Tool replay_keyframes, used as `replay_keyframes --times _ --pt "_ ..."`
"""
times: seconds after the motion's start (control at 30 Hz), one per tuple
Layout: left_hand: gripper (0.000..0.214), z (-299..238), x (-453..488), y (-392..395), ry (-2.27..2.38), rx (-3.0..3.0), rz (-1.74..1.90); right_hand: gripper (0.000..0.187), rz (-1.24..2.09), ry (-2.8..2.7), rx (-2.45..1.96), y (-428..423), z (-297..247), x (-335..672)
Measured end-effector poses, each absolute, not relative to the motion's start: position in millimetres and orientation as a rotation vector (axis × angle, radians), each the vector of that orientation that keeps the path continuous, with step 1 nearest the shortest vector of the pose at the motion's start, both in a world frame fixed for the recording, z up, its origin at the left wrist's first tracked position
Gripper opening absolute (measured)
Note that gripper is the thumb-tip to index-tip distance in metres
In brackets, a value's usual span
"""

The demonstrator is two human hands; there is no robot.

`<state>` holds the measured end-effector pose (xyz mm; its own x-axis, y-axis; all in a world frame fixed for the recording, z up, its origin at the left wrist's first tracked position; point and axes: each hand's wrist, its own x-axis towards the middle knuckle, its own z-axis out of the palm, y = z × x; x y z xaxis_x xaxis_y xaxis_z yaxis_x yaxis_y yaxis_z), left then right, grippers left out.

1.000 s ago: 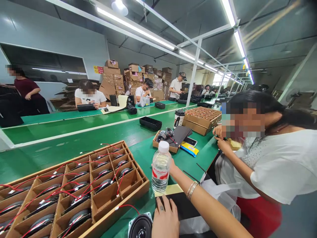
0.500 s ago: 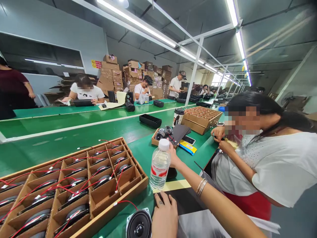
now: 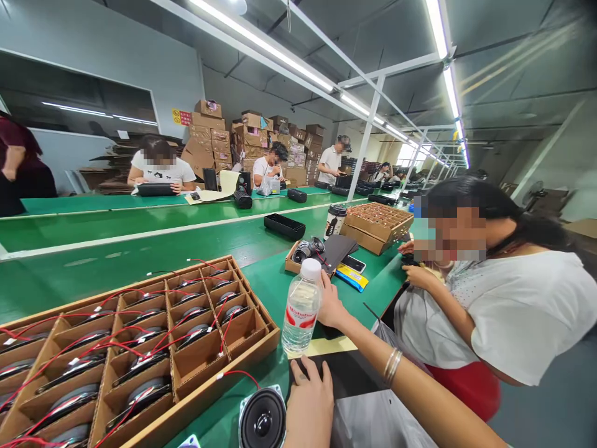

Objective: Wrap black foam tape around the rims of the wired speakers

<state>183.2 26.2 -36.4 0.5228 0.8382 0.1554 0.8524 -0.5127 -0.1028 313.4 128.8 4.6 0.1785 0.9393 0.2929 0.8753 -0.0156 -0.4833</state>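
Observation:
My left hand [image 3: 310, 398] lies with its fingers stretched out on a black sheet [image 3: 347, 370] at the front of the table. Just left of it, a square-framed speaker [image 3: 263, 418] with a red wire faces up. A clear water bottle [image 3: 301, 311] with a white cap and red label stands beyond that hand. My right hand [image 3: 332, 303] reaches across behind the bottle, above something dark on the table. The bottle hides part of its fingers, so I cannot tell whether they grip anything.
A divided cardboard tray [image 3: 186, 407] of wired speakers fills the left. Beyond are a small box of speakers [image 3: 301, 252], phone [image 3: 353, 265], yellow-blue packet [image 3: 352, 278], lidded cup [image 3: 334, 219], black casing [image 3: 284, 226] and another tray [image 3: 377, 224]. A co-worker [image 3: 517, 298] sits close on the right.
My right hand has shifted slightly right and down behind the bottle. My left hand stays on the sheet. The co-worker on the right has moved their hands, and a dark object now shows there.

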Motion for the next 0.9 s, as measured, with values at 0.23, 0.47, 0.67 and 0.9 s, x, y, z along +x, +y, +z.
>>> replay_keyframes --times 0.23,0.47,0.67,0.9 --pt "0.05 -28.2 187.3 28.3 -1.5 -2.709 -0.005 0.105 0.138 -1.622 -2.06 106.0 2.0 333.4" --pt "0.033 25.2 158.2 37.3 -1.549 -2.873 0.022 0.084 -0.007 -1.535 -1.902 97.2 14.0 345.6" --pt "0.014 69.6 113.8 52.0 -1.71 -2.822 -0.129 0.071 -0.018 -1.288 -1.65 40.8 23.6 368.5" --pt "0.016 45.7 103.0 49.7 -1.663 -2.824 -0.231 0.049 -0.345 -0.595 -1.184 -36.5 53.2 399.8"
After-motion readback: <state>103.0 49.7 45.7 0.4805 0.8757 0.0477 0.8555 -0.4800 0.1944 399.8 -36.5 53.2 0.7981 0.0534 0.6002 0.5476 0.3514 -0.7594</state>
